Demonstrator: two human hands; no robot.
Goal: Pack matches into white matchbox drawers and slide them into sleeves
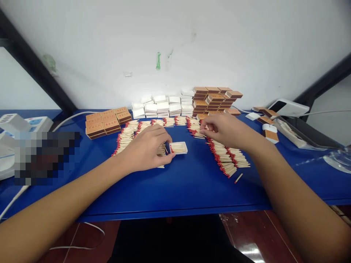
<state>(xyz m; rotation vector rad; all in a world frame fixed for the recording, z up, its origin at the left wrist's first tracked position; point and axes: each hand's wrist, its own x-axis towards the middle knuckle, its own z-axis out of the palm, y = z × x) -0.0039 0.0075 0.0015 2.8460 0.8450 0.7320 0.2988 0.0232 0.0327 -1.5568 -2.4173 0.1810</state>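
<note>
My left hand (149,148) rests on the blue table (178,186) with its fingers curled round a bundle of matches, its fingertips touching a small white matchbox tray (179,147) partly filled with matches. My right hand (223,129) reaches over the arc of red-tipped matches (226,157) at the centre right, fingers pinched on a few matches near the row's far end. More matches (124,137) lie in a curved row on the left.
White inner trays (161,106) are stacked at the back centre, brown matchbox sleeves (215,98) behind right and more sleeves (105,122) at the left. A power strip (287,129) and cables lie right; white devices (16,126) sit left. One loose match (238,178) lies near the front.
</note>
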